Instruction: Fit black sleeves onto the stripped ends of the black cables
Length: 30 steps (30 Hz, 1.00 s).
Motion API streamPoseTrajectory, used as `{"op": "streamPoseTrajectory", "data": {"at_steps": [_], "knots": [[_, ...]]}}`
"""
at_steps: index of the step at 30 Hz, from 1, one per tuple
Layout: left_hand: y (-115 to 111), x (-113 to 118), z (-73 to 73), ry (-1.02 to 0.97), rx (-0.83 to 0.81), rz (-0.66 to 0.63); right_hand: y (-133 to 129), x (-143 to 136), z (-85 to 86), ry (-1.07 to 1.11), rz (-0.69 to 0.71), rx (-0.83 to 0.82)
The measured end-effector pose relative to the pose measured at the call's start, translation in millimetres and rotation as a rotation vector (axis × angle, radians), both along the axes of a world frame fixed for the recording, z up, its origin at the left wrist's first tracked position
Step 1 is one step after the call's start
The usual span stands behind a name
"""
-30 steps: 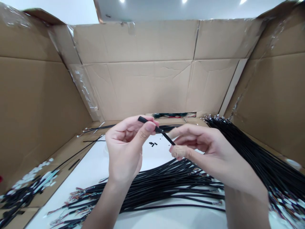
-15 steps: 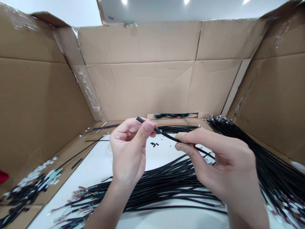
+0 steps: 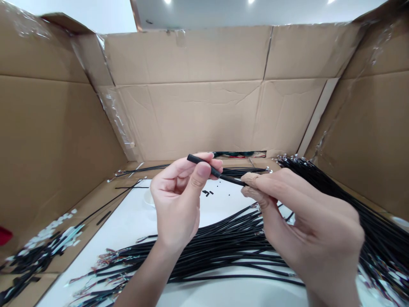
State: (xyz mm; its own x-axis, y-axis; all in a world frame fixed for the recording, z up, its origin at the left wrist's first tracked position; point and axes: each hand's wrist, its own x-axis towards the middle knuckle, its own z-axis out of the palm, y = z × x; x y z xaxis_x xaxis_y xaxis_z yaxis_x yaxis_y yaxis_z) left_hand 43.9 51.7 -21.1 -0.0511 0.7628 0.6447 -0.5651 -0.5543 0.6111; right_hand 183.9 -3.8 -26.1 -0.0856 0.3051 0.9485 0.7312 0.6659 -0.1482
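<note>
Thumb and fingers of my left hand (image 3: 179, 192) pinch a short black sleeve (image 3: 191, 159), whose free end points up and left. A thin black cable (image 3: 232, 180) enters the sleeve's right end. My right hand (image 3: 300, 209), with tan coverings on thumb and index fingertips, pinches that cable a short way from the sleeve. Both hands are raised above a white surface (image 3: 179, 294). Below them lies a large bundle of black cables (image 3: 220, 247), with thin coloured wires at its left ends.
More black cables (image 3: 326, 183) are heaped along the right side. White connectors (image 3: 47, 232) and dark cables lie at the left. Small black pieces (image 3: 207, 193) sit beyond the hands. Cardboard walls (image 3: 191, 111) enclose the back and sides.
My right hand has moved slightly right and its fingers are more curled. My left hand has shifted a little right, and more of the sleeve shows between the hands.
</note>
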Motion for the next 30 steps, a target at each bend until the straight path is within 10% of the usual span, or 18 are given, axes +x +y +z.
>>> {"op": "streamPoseTrajectory", "data": {"at_steps": [9, 20, 30], "knots": [[1.0, -2.2, -3.4, 0.031, 0.047, 0.117, -5.9, 3.8, -2.4, 0.048, 0.004, -0.078], [-8.4, 20.2, -8.3, -0.001, -0.167, -0.075, 1.3, 1.1, -6.8, -0.071, -0.087, 0.103], [2.8, 17.9, -18.1, 0.146, 0.062, -0.104, -3.8, 11.9, 2.3, 0.358, 0.200, -0.335]]}}
